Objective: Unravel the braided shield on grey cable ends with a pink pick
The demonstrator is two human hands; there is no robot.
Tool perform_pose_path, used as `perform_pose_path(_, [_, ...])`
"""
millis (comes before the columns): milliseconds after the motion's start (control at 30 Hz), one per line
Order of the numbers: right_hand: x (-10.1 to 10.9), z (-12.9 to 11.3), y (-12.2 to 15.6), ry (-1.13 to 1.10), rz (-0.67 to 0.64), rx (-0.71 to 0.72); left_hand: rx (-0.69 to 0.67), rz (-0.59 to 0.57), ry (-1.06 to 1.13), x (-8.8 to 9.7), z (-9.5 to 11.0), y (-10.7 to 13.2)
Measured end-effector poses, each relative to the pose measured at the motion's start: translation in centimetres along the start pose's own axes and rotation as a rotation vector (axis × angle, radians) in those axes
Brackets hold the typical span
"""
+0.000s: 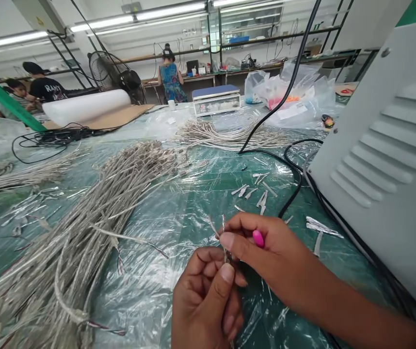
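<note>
Left hand (208,295) curled, fingers (226,281) pinched on a thin silvery braided wire end (224,228). Right hand (266,252) closed on the same wire just above, forefinger and thumb nipped tight. Beyond the fingertips, short cut silver foil scraps (257,194) on green plastic-covered table (193,194). Left of the fingers, large bundle of grey braided cables (84,242). Right of them, grey louvred metal casing (386,155).

The thin silver braided cable end (224,228) vanishes between pinching fingers; the large grey louvred metal housing (386,160) is cropped at right; the heaped bundle of silvery braided cables (84,242) runs off bottom-left.
</note>
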State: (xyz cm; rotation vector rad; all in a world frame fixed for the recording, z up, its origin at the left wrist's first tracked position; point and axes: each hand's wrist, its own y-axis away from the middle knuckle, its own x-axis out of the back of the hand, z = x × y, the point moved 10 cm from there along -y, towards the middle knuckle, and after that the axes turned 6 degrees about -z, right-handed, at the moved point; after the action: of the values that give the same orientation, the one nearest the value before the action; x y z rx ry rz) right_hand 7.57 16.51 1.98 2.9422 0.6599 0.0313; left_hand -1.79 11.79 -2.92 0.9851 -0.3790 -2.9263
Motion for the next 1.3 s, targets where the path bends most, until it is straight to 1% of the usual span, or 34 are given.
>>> perform_pose_path(100, [-0.2,0.5,-0.2,-0.045,-0.016,-0.019,0.004,-0.013,0.014,-0.2,-0.1,0.1])
perform_pose_path(300, [0.5,0.9,-0.2,0.054,0.008,-0.037,-0.006,-0.113,0.044,-0.4,-0.4,-0.2])
perform_pose_path(467, [0.6,0.4,0.2,0.129,0.018,-0.042,-0.023,-0.09,0.044,-0.4,0.0,0.0])
perform_pose_path(600, [0.8,0.3,0.2,0.135,0.034,-0.041,-0.022,-0.131,0.046,-0.8,0.1,0.0])
perform_pose_path(667, [1.2,0.1,0.2,0.13,0.07,-0.029,-0.026,-0.144,0.053,-0.9,0.1,0.0])
perform_pose_path(767, [2.2,-0.6,0.6,0.105,0.176,0.028,-0.021,-0.132,0.054,-0.8,0.1,0.0])
perform_pose_path(833, [2.7,-1.1,0.9,0.046,0.232,0.075,-0.017,-0.128,0.052,-0.9,0.1,0.0])
perform_pose_path(967, [3.4,-1.9,1.6,-0.071,0.32,0.214,-0.028,-0.135,0.048,-1.1,0.3,0.1])
perform_pose_path(1067, [4.1,-2.6,2.4,-0.029,0.391,0.293,-0.032,-0.132,0.044,-1.0,0.3,0.1])
perform_pose_path(1133, [4.0,-2.9,2.7,0.024,0.375,0.299,-0.03,-0.127,0.043,-0.9,0.2,0.0])
perform_pose_path(1200, [3.5,-3.6,3.0,0.067,0.316,0.321,-0.03,-0.118,0.047,-0.8,0.1,0.0])
perform_pose_path(1300, [2.1,-5.1,3.7,0.175,0.215,0.426,-0.035,-0.115,0.058,-0.6,-0.1,0.0])
